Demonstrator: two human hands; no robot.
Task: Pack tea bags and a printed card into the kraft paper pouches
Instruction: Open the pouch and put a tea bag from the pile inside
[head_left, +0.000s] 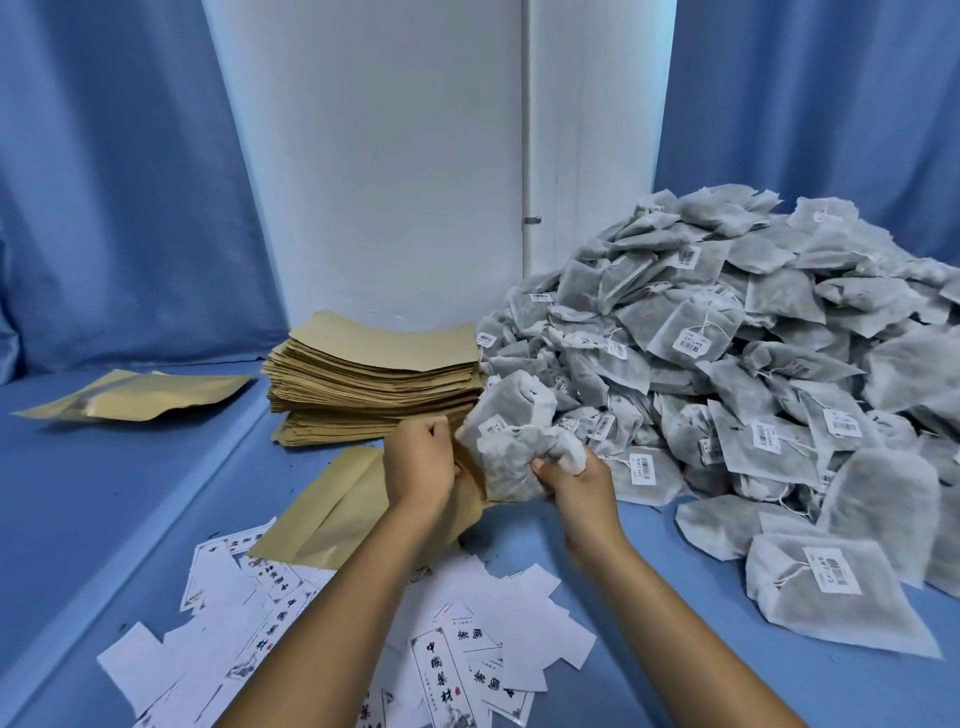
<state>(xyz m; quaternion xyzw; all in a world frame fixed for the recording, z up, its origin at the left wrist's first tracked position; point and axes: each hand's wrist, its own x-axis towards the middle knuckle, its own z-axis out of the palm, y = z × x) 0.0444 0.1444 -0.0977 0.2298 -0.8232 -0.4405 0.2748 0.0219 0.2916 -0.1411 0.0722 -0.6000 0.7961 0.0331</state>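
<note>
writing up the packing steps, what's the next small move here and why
Probably push the tea bags down into the pouch: the right hand grips the bunch at the pouch's mouth, which the left hand holds, and most of the bunch is outside.

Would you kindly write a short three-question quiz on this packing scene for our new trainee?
1. True or false: the right hand grips a bunch of tea bags.
2. What does the left hand hold?
3. The stack of empty pouches lies: A) left of the tea bag heap; B) on the printed cards.

Key: 1 true; 2 a kraft pouch; 3 A.
</note>
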